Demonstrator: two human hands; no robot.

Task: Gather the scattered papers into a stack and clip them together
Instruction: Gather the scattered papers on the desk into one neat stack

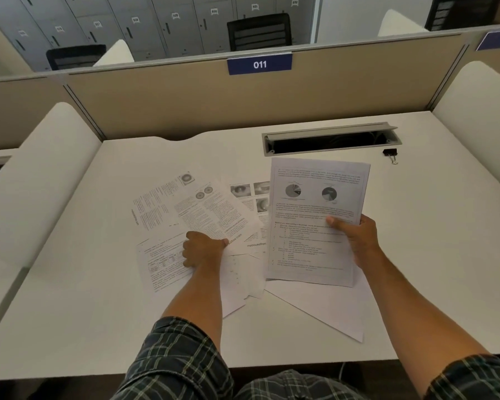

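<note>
My right hand grips a printed sheet with two pie charts by its right edge, thumb on the front, lifting it above the desk. My left hand pinches the lower edge of a two-column printed page among several overlapping papers spread over the desk's middle. Another text sheet lies left of that hand, and a blank sheet lies under the raised page. A black binder clip sits alone at the far right, beside the cable slot.
The white desk has an open cable slot at the back right. A beige partition labelled 011 closes the back, and white side dividers flank the desk. My checked sleeves cover the near edge.
</note>
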